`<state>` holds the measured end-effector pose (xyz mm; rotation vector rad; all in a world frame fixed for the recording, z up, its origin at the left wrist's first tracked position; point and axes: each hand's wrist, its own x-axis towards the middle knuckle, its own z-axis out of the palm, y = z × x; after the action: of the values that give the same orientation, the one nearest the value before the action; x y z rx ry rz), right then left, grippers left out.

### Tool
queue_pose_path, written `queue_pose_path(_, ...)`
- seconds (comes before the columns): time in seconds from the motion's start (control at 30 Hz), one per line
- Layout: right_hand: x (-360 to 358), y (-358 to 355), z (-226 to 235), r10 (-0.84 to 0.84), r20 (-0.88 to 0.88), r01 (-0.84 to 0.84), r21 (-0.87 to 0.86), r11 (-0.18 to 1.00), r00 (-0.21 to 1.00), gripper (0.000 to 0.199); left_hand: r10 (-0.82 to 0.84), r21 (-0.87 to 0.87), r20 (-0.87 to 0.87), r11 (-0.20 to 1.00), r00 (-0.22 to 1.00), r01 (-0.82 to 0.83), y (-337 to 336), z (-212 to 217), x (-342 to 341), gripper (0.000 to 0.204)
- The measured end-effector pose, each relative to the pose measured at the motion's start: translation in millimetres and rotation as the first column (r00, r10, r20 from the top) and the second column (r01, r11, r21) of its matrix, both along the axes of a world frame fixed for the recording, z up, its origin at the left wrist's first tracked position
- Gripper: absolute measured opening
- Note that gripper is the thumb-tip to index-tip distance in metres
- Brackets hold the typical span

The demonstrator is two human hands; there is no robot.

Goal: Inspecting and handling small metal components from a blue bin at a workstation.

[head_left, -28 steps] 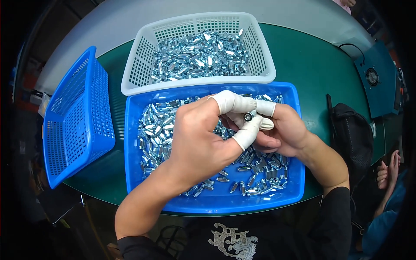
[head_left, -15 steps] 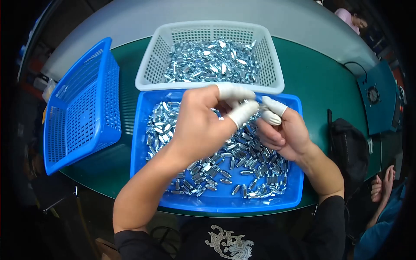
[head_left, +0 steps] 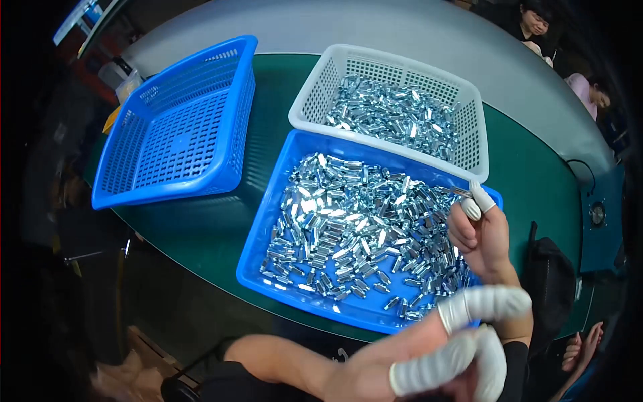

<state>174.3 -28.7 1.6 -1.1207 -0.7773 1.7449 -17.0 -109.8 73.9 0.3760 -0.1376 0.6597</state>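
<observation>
Both hands wear white rubber finger cots on their fingertips. Of the two, the right hand sits over the right end of the blue tray, its covered thumb and forefinger pinched shut on a small silvery metal part held just above the tray's far right corner. Much nearer the camera, the left hand hangs at the lower edge of the picture, just below the tray's near rim, with its capped fingers loosely curled and pointing right; it looks to hold nothing, though its palm side is partly hidden, so I cannot tell for sure. A thick heap of small shiny metal pieces, short hexagonal studs by the look of them, fills the blue tray from end to end. Touching the tray's far edge stands a white mesh basket with more of the same metal pieces piled in it. Left of both, a larger blue mesh basket rests tilted on the desk, whose top is dark green with a pale grey band along its far side. A black bag lies at the desk's right end, just beside the right wrist. Other people are seated at the upper right and the lower right, well apart from the trays.
</observation>
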Motion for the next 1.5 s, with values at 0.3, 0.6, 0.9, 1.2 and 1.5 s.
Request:
queue_pose_path(0.3,-6.8,-3.6,-6.6,-0.031,-0.023,0.031,-0.006,1.0,0.999,0.051,-0.162,-0.188,0.27,0.958,0.949,0.217,-22.9,-23.8,22.5,0.067)
queue_pose_path(0.6,-0.1,-3.6,0.2,0.017,0.051,-0.02,0.044,0.999,0.999,0.053,-0.101,-0.122,0.216,0.984,0.971,0.13,-19.1,-28.6,26.1,0.068)
queue_pose_path(0.9,2.2,-1.9,-4.0,-0.081,-0.021,0.082,0.072,0.994,0.997,0.052,-0.376,-0.17,-0.114,0.919,0.92,0.355,7.0,-30.9,2.2,0.054)
queue_pose_path(1.2,4.8,-1.4,-6.8,-0.258,0.001,0.254,0.156,0.954,0.966,0.053,0.964,0.912,-0.057,-0.055,0.261,0.406,107.4,-85.5,21.6,0.029)
queue_pose_path(1.5,2.3,-1.1,-4.1,-0.234,0.038,0.224,0.173,0.959,0.971,0.05,0.946,0.918,-0.277,0.207,0.171,0.338,120.1,-88.4,15.7,0.014)
